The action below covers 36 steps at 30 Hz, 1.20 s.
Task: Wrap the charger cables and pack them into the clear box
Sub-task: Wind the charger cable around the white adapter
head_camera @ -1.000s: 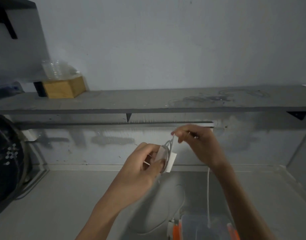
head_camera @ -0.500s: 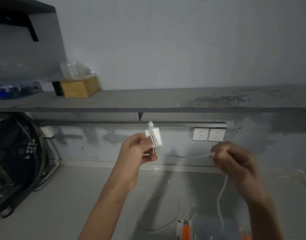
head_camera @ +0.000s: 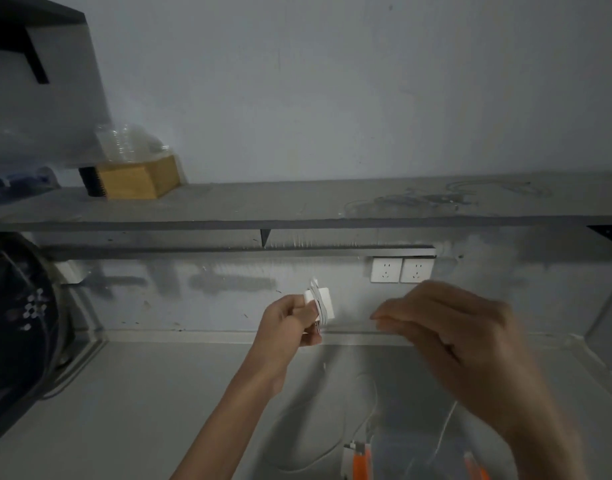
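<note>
left hand [head_camera: 286, 323] around charger [head_camera: 319, 301] (cable-wrapped)

right hand [head_camera: 470, 355] motion-blurred, its grip unclear, clear box [head_camera: 411, 459] cut off by bottom edge

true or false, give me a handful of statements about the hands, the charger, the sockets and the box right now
1. The left hand holds the white charger. True.
2. Cable turns already lie around the charger. True.
3. A plug sits in one of the wall sockets. False: both are empty.
4. The charger lies inside the clear box. False: it is held up above the counter.
5. The right hand rests flat on the counter. False: it is raised beside the charger.
</note>
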Motion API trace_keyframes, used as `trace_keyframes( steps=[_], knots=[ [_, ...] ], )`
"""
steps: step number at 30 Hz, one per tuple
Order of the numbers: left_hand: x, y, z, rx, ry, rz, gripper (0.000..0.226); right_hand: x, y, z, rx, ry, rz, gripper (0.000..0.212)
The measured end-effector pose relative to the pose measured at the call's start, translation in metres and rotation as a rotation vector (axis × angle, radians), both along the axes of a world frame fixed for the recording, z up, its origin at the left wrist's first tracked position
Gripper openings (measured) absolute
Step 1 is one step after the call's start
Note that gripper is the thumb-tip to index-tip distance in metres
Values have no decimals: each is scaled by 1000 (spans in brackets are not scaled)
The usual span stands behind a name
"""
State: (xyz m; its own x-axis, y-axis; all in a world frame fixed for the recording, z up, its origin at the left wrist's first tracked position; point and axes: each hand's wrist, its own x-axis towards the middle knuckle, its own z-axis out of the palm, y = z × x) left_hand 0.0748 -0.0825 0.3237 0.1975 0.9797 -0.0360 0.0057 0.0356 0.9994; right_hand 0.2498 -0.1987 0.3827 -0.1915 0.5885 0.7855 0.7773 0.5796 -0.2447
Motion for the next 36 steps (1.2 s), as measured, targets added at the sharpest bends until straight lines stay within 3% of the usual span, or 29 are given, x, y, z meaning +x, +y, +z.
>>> trace_keyframes(
  steps=[4, 10, 16, 19, 21, 24, 29, 34, 36],
  knots=[
    [1, 2, 17, 28, -77, -16, 16, 2, -2, 13, 52, -24, 29, 25],
    [-1, 11, 33, -168, -261, -30, 28, 0, 0, -2, -36, 32, 208, 25],
    [-3, -3, 13, 112, 142, -149, 17, 8, 15, 10, 60, 85, 98, 28],
    [0, -28, 15, 284, 222, -280, 8, 20, 47, 18, 107, 175, -24, 18],
    [-2, -39, 21, 376, 218, -348, 12, 30, 77, 8, -11, 234, -47, 10],
    [-6, -40, 31, 428, 210, -361, 17, 33, 108, -27, -336, 376, 130, 11],
    [-8, -30, 27, 295, 138, -363, 10, 8, 104, -80, -641, 610, 319, 25],
    [-3, -21, 23, 170, -54, -322, 19, -22, 82, -97, -671, 801, 236, 44],
    [0, -8, 18, 167, -62, -197, 18, -30, 67, -108, -617, 842, 163, 33]
  ],
)
